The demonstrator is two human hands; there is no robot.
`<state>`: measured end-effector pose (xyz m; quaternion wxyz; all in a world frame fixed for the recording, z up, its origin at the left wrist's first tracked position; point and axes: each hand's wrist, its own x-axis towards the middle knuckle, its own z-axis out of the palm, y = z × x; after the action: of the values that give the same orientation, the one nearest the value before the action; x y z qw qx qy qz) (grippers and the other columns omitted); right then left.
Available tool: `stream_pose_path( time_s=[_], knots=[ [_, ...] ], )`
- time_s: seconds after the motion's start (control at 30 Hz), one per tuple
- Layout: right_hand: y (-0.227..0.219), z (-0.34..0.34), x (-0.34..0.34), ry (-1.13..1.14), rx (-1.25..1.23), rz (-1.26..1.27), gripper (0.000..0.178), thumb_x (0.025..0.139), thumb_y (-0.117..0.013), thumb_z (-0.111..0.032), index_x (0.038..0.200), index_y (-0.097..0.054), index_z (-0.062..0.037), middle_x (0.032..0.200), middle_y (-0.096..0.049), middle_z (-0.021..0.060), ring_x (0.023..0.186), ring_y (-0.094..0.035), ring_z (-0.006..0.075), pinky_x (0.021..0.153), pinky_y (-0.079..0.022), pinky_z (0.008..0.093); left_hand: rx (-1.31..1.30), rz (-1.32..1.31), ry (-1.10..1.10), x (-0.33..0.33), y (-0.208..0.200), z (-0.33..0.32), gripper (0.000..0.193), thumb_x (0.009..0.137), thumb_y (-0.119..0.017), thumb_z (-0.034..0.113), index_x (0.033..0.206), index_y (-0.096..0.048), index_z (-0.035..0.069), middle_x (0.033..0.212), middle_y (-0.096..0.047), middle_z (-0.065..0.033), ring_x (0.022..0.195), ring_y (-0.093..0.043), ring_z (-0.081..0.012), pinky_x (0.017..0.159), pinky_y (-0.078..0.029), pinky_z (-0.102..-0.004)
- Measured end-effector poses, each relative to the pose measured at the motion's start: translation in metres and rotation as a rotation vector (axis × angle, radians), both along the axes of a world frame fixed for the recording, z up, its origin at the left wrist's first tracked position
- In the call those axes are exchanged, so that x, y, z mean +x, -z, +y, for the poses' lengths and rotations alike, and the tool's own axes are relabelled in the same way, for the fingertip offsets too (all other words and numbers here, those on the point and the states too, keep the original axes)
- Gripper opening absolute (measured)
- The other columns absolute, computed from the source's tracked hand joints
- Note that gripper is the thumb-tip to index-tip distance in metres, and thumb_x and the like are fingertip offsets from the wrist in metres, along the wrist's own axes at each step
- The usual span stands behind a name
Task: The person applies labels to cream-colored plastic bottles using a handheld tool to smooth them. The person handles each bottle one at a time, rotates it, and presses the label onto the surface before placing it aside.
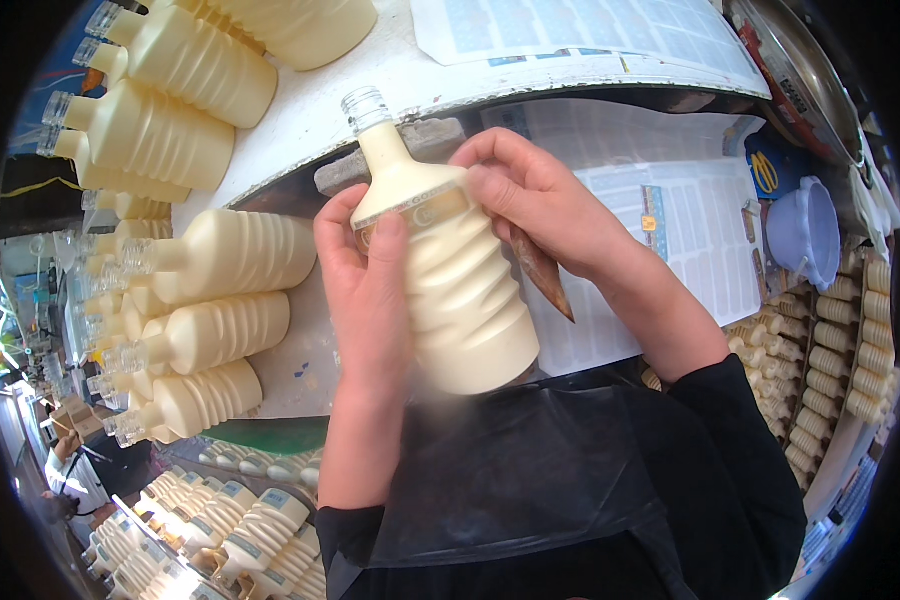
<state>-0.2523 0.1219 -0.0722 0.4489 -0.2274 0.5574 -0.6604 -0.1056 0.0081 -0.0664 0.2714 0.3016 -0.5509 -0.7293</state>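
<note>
A cream bottle (470,320) with a ribbed body and a clear threaded neck leans in front of me, neck pointing away. My left hand (365,280) wraps its left shoulder, the thumb pressed on a gold-toned label band (430,212) across the front. At the band's right end, my right hand (545,200) has its thumb and index finger pinched against the bottle's shoulder. A brown pointed tool (543,278), like a piece of horn or wood, is tucked under that hand's lower fingers, tip downward. Its upper part is hidden by the palm.
Similar cream bottles (225,255) lie stacked at the left and far left. Label sheets (610,290) spread over the right side; more sheets (590,30) lie on the white ledge (300,125). A lilac bucket (805,232) stands at right. Another person (75,475) is at the far left.
</note>
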Motion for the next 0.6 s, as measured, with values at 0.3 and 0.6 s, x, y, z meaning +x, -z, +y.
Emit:
stream_pose_path(
  time_s=[0.3,0.6],
  knots=[
    [0.002,-0.0005,0.0028,-0.011,0.03,0.108,0.025,0.105,-0.064,-0.026,0.119,-0.056,-0.0073,0.077,-0.057,-0.007,0.064,-0.05,-0.0019,0.054,-0.038,0.0156,-0.007,0.009,-0.004,0.0026,0.0036,-0.0014,0.035,0.107,-0.057,0.017,0.138,-0.046,0.003,0.126,-0.061,-0.0123,0.111,-0.061,-0.0161,0.097,-0.054,-0.0327],
    [0.0034,0.0046,-0.0015,0.017,0.045,0.138,0.025,0.107,-0.058,-0.028,0.12,-0.06,-0.0064,0.087,-0.061,-0.0045,0.076,-0.054,0.0007,0.066,-0.044,0.0182,0.042,0.032,0.024,-0.0001,-0.0001,-0.0005,0.039,0.106,-0.06,0.016,0.139,-0.043,0.003,0.126,-0.055,-0.0108,0.109,-0.056,-0.0133,0.097,-0.049,-0.0301]
  ],
)
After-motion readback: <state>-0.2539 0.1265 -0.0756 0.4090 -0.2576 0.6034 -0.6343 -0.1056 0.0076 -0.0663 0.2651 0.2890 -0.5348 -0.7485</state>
